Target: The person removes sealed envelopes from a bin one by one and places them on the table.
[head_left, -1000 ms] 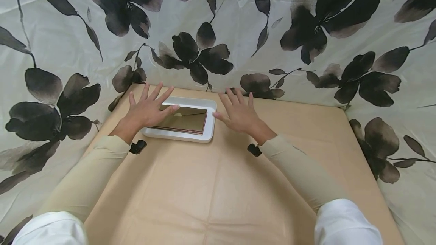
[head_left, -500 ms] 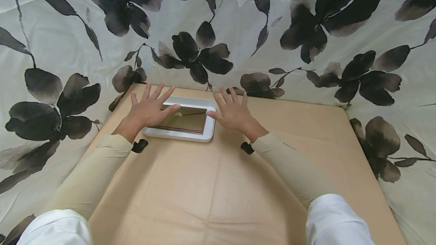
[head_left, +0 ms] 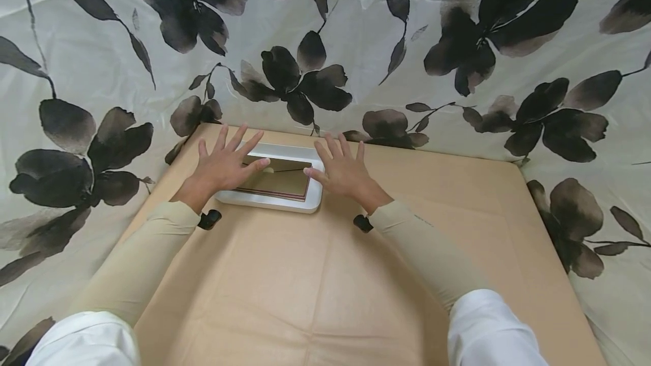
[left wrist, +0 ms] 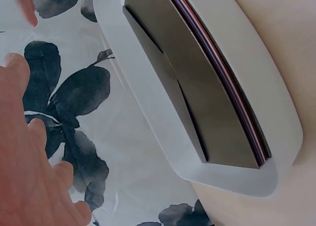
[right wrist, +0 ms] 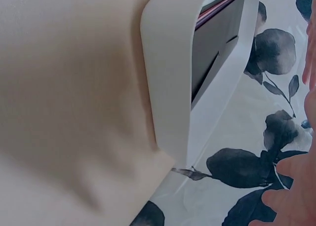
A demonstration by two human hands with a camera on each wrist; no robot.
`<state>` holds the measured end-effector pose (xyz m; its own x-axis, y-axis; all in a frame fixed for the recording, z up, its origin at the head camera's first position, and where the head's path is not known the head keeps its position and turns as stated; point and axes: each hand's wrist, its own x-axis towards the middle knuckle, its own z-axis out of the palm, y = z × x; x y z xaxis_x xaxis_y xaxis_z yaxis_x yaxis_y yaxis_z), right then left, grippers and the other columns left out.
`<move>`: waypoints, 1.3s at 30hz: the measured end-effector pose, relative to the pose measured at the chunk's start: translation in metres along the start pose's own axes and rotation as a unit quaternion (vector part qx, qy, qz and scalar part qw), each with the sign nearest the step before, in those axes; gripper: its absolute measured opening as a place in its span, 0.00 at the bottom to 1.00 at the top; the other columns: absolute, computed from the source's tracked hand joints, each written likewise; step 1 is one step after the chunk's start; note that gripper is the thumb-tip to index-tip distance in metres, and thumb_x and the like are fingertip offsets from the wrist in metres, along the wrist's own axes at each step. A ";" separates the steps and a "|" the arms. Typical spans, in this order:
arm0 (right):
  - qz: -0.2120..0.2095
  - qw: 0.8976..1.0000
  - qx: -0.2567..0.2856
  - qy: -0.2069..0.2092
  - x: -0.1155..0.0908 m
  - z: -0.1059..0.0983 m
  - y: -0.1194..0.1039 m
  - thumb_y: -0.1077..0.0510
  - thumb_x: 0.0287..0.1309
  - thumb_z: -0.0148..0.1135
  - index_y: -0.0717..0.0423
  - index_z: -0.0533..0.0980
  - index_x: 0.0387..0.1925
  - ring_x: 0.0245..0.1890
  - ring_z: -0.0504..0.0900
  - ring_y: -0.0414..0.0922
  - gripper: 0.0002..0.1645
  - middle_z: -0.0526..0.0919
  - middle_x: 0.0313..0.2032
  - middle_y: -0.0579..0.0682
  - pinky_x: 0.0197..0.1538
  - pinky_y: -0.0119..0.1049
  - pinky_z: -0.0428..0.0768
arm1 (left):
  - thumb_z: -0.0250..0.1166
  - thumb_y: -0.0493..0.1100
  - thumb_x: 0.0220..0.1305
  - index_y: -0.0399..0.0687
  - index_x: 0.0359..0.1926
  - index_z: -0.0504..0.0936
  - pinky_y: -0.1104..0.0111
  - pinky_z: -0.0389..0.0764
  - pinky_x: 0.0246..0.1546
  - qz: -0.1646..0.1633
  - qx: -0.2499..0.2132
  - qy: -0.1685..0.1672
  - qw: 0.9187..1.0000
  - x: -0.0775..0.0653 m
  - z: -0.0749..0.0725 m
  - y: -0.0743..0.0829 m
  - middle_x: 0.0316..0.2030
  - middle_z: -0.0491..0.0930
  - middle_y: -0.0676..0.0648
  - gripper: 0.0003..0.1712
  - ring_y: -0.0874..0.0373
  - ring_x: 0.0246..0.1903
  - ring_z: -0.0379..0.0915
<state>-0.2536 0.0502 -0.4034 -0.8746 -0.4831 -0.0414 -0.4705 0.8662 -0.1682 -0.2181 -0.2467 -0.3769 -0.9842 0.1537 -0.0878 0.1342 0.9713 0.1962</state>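
A stack of envelopes (head_left: 280, 181) lies flat in a white tray (head_left: 316, 188) with rounded corners. The top envelope is olive-brown, its flap line showing; purple, pink and dark edges appear beneath it in the left wrist view. My left hand (head_left: 220, 168) is spread over the tray's left part, hiding that end. Just right of the tray, my right hand (head_left: 347, 174) has its fingers spread, its thumb in front of the tray's right rim. Both hands hold nothing. Both wrist views show fingers apart from the envelopes; whether either hand touches the rim I cannot tell.
The tray stands near the back edge of a table covered in tan sheeting (head_left: 315, 281). Behind and beside the table hangs white cloth (head_left: 376, 33) with dark printed flowers. Each wrist carries a small black camera, such as the right one (head_left: 363, 223).
My right hand has moved left, from beside the tray until its thumb overlaps the right rim. The left hand has barely shifted. Tray and envelopes stay in place.
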 end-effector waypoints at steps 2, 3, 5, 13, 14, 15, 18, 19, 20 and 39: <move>0.001 1.000 0.001 0.000 0.000 0.002 0.000 0.21 0.72 0.36 0.41 0.43 0.85 0.85 0.31 0.58 0.52 0.35 0.86 0.51 0.77 0.76 0.34 | 0.38 0.83 0.70 0.73 0.84 0.39 0.21 0.25 0.68 0.001 0.001 -0.001 1.000 0.000 0.002 -0.001 0.86 0.32 0.46 0.50 0.32 0.82 0.19; 0.002 1.000 0.000 0.000 0.000 0.002 0.000 0.21 0.72 0.35 0.41 0.43 0.85 0.85 0.31 0.58 0.52 0.35 0.86 0.51 0.77 0.76 0.35 | 0.38 0.83 0.70 0.73 0.84 0.39 0.21 0.25 0.68 0.002 0.000 -0.002 1.000 0.001 0.002 -0.001 0.86 0.32 0.46 0.50 0.32 0.82 0.19; 0.004 1.000 0.000 -0.003 0.000 0.003 -0.001 0.21 0.72 0.36 0.41 0.43 0.85 0.85 0.31 0.57 0.52 0.35 0.86 0.51 0.77 0.76 0.36 | 0.38 0.82 0.70 0.73 0.84 0.39 0.21 0.25 0.68 0.004 0.000 -0.003 1.000 0.001 0.003 -0.001 0.86 0.31 0.46 0.50 0.32 0.82 0.19; 0.003 1.000 0.009 -0.005 0.004 0.006 -0.006 0.21 0.72 0.36 0.41 0.43 0.85 0.85 0.31 0.57 0.52 0.33 0.86 0.50 0.77 0.75 0.37 | 0.38 0.83 0.70 0.73 0.84 0.39 0.21 0.28 0.69 0.000 0.003 0.006 1.000 0.002 0.006 -0.003 0.86 0.33 0.45 0.50 0.31 0.82 0.21; 0.004 1.000 0.009 -0.005 0.005 0.006 -0.007 0.20 0.72 0.36 0.41 0.43 0.85 0.85 0.31 0.57 0.53 0.33 0.86 0.50 0.77 0.75 0.37 | 0.38 0.83 0.70 0.73 0.84 0.39 0.21 0.28 0.69 0.000 0.002 0.007 1.000 0.002 0.007 -0.004 0.86 0.33 0.45 0.50 0.31 0.82 0.21; 0.004 1.000 0.009 -0.005 0.005 0.007 -0.007 0.20 0.71 0.36 0.41 0.43 0.85 0.85 0.31 0.57 0.53 0.33 0.86 0.50 0.77 0.75 0.37 | 0.38 0.83 0.70 0.73 0.84 0.39 0.21 0.28 0.69 0.000 0.002 0.006 1.000 0.002 0.007 -0.005 0.86 0.33 0.45 0.50 0.31 0.82 0.21; 0.003 1.000 0.014 -0.005 0.006 0.008 -0.009 0.20 0.71 0.36 0.41 0.44 0.85 0.85 0.31 0.58 0.53 0.33 0.86 0.50 0.77 0.75 0.36 | 0.38 0.83 0.70 0.73 0.84 0.39 0.21 0.26 0.69 -0.002 0.001 0.004 1.000 0.002 0.008 -0.006 0.86 0.31 0.46 0.50 0.31 0.82 0.21; 0.003 1.000 0.015 -0.004 0.006 0.008 -0.009 0.20 0.71 0.36 0.41 0.44 0.85 0.85 0.31 0.58 0.53 0.33 0.86 0.50 0.77 0.75 0.36 | 0.38 0.82 0.70 0.73 0.84 0.39 0.21 0.26 0.69 -0.002 0.002 0.003 1.000 0.002 0.008 -0.007 0.86 0.30 0.47 0.50 0.31 0.82 0.21; 0.003 1.000 0.016 -0.004 0.006 0.008 -0.009 0.20 0.71 0.37 0.41 0.44 0.85 0.85 0.30 0.58 0.53 0.33 0.86 0.50 0.77 0.76 0.36 | 0.38 0.82 0.70 0.73 0.84 0.39 0.21 0.26 0.69 -0.003 0.002 0.002 1.000 0.002 0.009 -0.007 0.86 0.30 0.47 0.49 0.31 0.82 0.20; 0.005 1.000 0.000 -0.002 0.011 0.027 -0.014 0.21 0.72 0.35 0.41 0.44 0.85 0.85 0.34 0.60 0.52 0.37 0.86 0.52 0.77 0.75 0.39 | 0.40 0.80 0.72 0.73 0.84 0.38 0.23 0.25 0.70 -0.006 -0.005 -0.004 1.000 0.000 0.021 -0.022 0.86 0.31 0.45 0.48 0.32 0.82 0.19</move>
<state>-0.2535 0.0294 -0.4285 -0.8789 -0.4747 -0.0476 -0.4615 0.8713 -0.1669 -0.2188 -0.2637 -0.4018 -0.9847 0.1434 -0.0991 0.1208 0.9711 0.2057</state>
